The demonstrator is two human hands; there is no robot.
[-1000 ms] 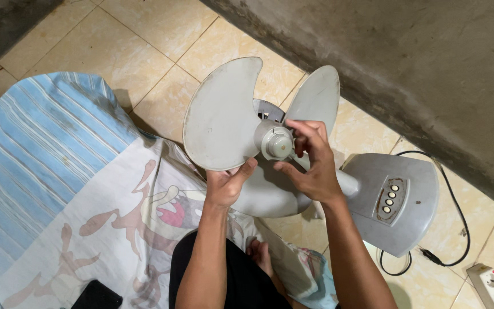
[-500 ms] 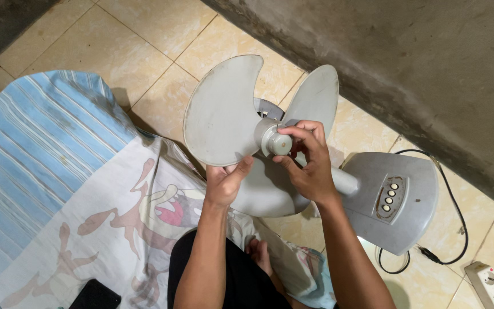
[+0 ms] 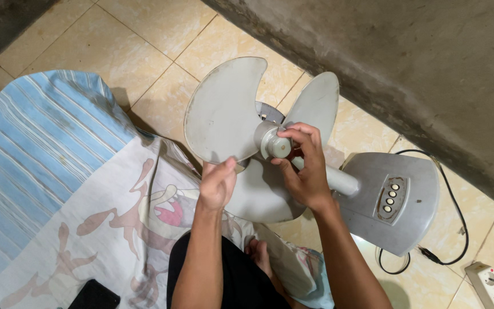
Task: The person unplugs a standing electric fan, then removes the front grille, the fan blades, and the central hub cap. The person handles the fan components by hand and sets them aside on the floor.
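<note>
Two bare arms, no sleeves. Left hand (image 3: 217,184), right hand (image 3: 307,166), no rings. Black shorts (image 3: 224,280). Bare foot (image 3: 258,254).

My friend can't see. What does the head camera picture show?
A person's right hand pinches the round cap at the centre of a grey fan blade, while the left hand steadies a blade's edge. The fan's base lies on the tiled floor beside a striped cloth.
</note>
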